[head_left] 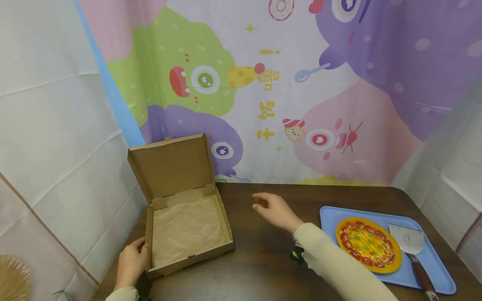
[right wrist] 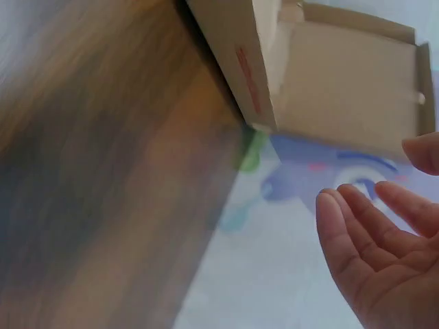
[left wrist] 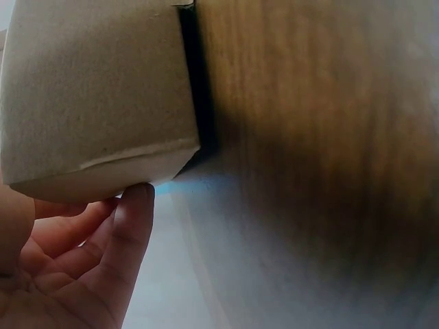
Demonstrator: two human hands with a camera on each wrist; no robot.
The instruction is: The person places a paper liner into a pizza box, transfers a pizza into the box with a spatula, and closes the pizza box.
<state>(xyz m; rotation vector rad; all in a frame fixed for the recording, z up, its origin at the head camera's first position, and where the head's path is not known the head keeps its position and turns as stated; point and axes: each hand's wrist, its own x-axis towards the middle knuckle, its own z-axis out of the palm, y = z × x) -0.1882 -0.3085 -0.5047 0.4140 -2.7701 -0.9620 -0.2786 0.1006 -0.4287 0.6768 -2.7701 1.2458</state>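
Observation:
A brown cardboard pizza box [head_left: 190, 261] stands on the table's left side with its lid [head_left: 180, 167] raised and tilted back. Crinkled brown paper [head_left: 188, 228] lines its bottom. My left hand [head_left: 132, 261] is at the box's left wall; in the left wrist view its fingers [left wrist: 134, 226] touch the cardboard side near a corner. Over the table, right of the box, my right hand [head_left: 276, 211] hovers with loosely bent fingers and nothing in it. The right wrist view shows that same hand [right wrist: 384, 253] apart from the box [right wrist: 236, 55].
At the right lies a blue tray [head_left: 329, 213] bearing a toy-like pizza [head_left: 369, 244] with a yellow crust. Beside the pizza is a pizza server [head_left: 408, 240] with a wide metal blade and dark handle. A printed curtain [head_left: 278, 159] hangs behind the dark wooden table [head_left: 256, 267].

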